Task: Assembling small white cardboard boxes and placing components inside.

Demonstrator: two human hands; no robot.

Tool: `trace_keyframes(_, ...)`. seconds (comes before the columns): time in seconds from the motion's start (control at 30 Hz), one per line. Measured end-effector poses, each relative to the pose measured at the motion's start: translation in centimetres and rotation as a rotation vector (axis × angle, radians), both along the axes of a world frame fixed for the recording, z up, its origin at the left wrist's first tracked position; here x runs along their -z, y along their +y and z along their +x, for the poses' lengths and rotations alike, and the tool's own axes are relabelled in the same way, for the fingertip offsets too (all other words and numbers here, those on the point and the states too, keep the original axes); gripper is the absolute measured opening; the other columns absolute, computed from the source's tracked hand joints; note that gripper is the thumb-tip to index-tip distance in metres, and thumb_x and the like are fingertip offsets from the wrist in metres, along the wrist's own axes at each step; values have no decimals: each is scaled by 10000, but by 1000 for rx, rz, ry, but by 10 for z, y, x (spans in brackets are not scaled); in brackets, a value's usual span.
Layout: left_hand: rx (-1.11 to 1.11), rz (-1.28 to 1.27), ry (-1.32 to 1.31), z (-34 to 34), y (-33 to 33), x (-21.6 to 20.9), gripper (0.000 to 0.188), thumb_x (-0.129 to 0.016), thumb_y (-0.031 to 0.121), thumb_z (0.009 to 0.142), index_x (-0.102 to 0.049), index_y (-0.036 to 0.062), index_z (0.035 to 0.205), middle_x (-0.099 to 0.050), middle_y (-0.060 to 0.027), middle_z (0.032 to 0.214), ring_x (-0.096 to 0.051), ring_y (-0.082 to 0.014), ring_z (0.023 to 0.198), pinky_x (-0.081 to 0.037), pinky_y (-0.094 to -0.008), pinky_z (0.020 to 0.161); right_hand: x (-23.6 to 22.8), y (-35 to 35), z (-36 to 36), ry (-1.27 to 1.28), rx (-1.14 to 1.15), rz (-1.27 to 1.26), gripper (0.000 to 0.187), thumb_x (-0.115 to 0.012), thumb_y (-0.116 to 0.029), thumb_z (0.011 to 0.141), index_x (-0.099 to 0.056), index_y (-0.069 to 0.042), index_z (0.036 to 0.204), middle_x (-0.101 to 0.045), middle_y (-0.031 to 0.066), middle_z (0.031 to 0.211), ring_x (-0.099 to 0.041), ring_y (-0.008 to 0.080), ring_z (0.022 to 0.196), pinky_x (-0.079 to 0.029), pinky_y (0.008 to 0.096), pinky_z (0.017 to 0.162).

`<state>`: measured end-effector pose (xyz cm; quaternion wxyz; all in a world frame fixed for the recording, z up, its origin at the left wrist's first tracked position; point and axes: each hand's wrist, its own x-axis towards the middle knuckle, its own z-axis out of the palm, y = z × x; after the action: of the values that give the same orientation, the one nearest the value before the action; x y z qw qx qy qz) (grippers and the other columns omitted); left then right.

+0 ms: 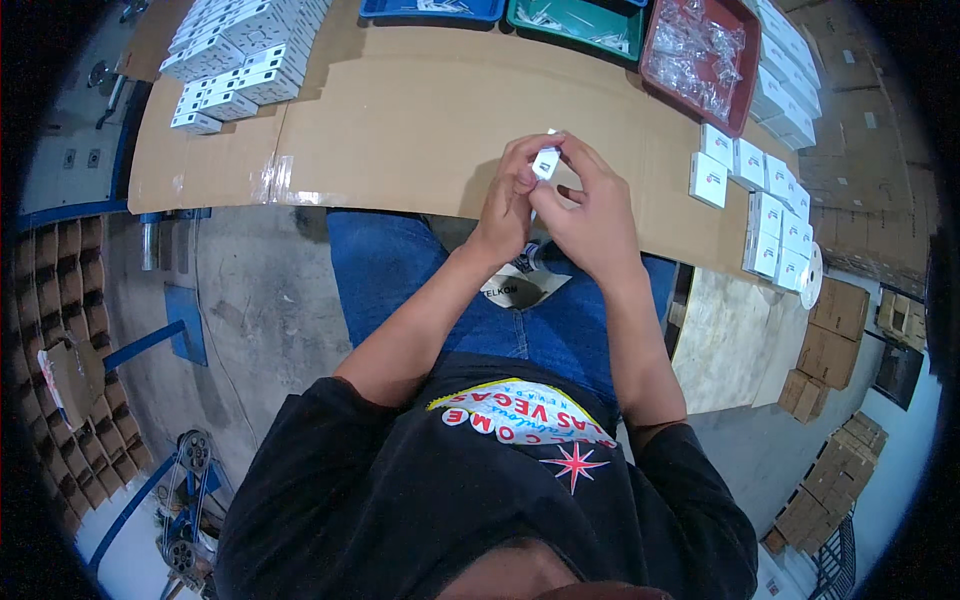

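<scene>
Both hands meet over the near edge of the cardboard-covered table [400,110]. Between their fingers is a small white box [545,164], tilted, one narrow end with a small dark mark facing up. My left hand [504,208] is closed around its left side, fingers and thumb pressed to it. From the right, my right hand [603,215] pinches the same box with curled fingers. The fingers cover much of the box, so I cannot tell whether its flap is folded in.
White boxes [235,65] are stacked at the far left; more boxes [765,205] lie at the right. Along the far edge stand a blue tray [430,20], a green tray [572,48] with white pieces, and a red tray [747,80] of clear plastic pieces.
</scene>
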<state>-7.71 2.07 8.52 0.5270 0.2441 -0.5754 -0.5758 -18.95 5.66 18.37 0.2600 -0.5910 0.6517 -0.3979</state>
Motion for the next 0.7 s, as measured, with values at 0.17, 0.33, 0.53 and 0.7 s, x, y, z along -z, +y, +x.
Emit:
trace_keyframes(0.17, -102, -162, -29, 7, -2, -9, 648, -347, 579, 1098, -557, 55, 1415, -500, -226, 1419, -542, -352, 1302, -435, -443, 1093, -19, 6, -3, 157, -131, 18, 642, -704, -252, 851, -573, 97, 1373, -536, 346, 1454, -725, 450, 1026, -599, 447, 898)
trace_keyframes(0.33, -175, -286, -75, 7, -3, -4, 627, -369, 585, 1088, -547, 69, 1397, -484, -255, 1428, -548, -399, 1290, -459, -472, 1067, -33, 11, -3, 287, -225, 75, 681, -629, -245, 892, -485, 113, 1453, -449, 387, 1506, -690, 495, 1072, -579, 482, 930)
trace_keyframes(0.53, -225, -327, -72, 5, -1, -8, 619, -379, 635, 1064, -535, 96, 1326, -479, -263, 1413, -544, -413, 1281, -455, -494, 1071, -41, 13, 2, 312, -254, 79, 749, -605, -239, 902, -383, 138, 1510, -402, 393, 1538, -666, 514, 1109, -568, 481, 952)
trace_keyframes(0.7, -226, -327, -59, 5, 0, -6, 612, -394, 645, 1056, -531, 112, 1322, -470, -262, 1415, -543, -422, 1273, -470, -507, 1049, -42, 13, 1, 265, -264, 118, 758, -608, -235, 899, -374, 133, 1520, -402, 393, 1538, -672, 510, 1105, -568, 477, 951)
